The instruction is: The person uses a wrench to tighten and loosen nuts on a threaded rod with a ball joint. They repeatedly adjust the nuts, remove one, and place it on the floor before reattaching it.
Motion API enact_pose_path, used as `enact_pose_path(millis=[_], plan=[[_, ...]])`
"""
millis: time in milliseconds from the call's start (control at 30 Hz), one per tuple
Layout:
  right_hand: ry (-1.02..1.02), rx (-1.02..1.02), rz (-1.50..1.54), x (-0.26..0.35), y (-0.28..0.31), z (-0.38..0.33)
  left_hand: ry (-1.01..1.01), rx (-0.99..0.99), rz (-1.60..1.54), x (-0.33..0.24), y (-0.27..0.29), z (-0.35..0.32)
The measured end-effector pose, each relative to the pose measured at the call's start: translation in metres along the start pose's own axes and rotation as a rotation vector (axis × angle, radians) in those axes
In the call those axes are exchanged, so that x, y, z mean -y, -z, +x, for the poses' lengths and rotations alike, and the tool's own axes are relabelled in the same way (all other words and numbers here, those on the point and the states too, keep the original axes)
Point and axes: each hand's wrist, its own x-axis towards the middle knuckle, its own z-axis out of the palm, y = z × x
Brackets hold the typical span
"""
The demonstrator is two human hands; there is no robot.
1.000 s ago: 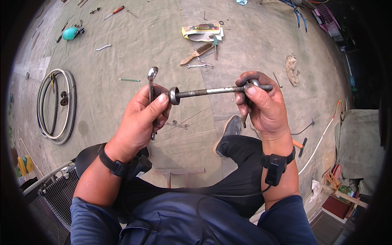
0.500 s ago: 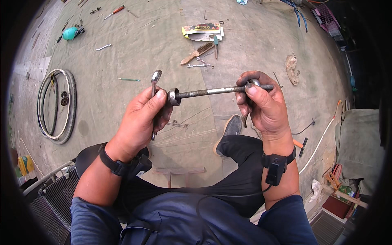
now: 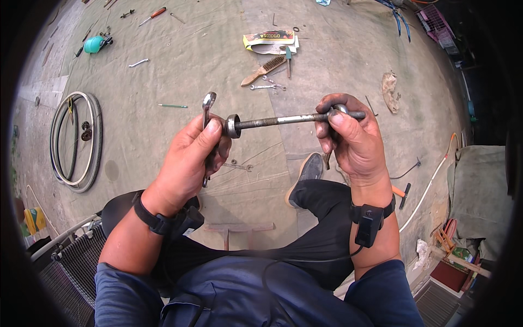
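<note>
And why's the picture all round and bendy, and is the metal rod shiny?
Head view: the fisheye lens bends straight edges and leaves black corners; head view: the metal rod gleams along its middle, looking duller toward its ends.

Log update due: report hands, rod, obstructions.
Left fingers around wrench. Right fingers gripping metal rod near its right end. Rod crosswise; nothing covering its middle.

Axle (image 3: 297,119) crosswise between the person's left hand (image 3: 190,144) and right hand (image 3: 357,136); wrench (image 3: 208,101) in the left. On the ground (image 3: 201,60) past the axle: wire brush (image 3: 272,66), packet (image 3: 269,38) behind it, spanners (image 3: 261,87) just in front. Tyre (image 3: 96,144) far left; screwdriver (image 3: 153,16) farther back, left. Shoe (image 3: 311,167) below the axle, nearer the right hand. Hose (image 3: 427,190) right of the right forearm (image 3: 381,248).
</note>
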Motion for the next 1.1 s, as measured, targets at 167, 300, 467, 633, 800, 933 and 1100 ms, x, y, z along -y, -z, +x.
enact_pose_path(millis=[167,300,467,633,800,933,1100], plan=[[0.007,-0.006,0.001,0.001,0.001,0.000,-0.058,-0.005,0.056,-0.007,-0.004,-0.001],[0.000,0.000,-0.002,0.000,0.000,0.001,0.010,0.019,-0.007,-0.001,0.003,0.000],[0.008,-0.001,0.005,0.000,0.002,0.001,-0.044,-0.043,0.047,-0.006,-0.007,0.000],[-0.013,0.016,-0.011,0.000,0.001,0.001,0.016,0.005,0.030,0.002,0.004,0.002],[0.006,0.002,-0.002,0.000,0.002,0.001,-0.061,0.001,0.013,-0.003,-0.001,0.001],[0.010,0.009,0.007,0.000,0.003,0.002,-0.012,0.002,0.045,-0.002,0.004,0.002],[0.010,-0.007,0.003,0.000,0.002,0.002,-0.003,-0.028,-0.018,-0.003,-0.003,0.001]])
